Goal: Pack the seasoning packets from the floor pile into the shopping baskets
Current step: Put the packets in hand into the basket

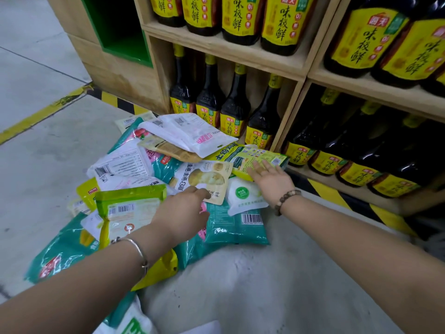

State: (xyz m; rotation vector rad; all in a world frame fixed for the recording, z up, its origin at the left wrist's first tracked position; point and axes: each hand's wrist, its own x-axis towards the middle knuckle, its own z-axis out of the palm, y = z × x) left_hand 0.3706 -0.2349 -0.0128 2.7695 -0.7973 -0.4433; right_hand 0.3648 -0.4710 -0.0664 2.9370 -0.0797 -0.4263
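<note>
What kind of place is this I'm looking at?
Most likely a grocery store aisle, or a mock-up of one. Wooden shelves hold rows of identical sauce bottles with yellow labels, a pile of seasoning packets lies on the concrete floor, and yellow-and-black striped tape runs along the shelf base.

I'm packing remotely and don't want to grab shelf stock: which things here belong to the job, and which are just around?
For the job: pile of packets; beige packet at the left hand; yellow packet at the right hand. No basket is in view.
Just around: sauce bottles; wooden shelves; striped floor tape.
</note>
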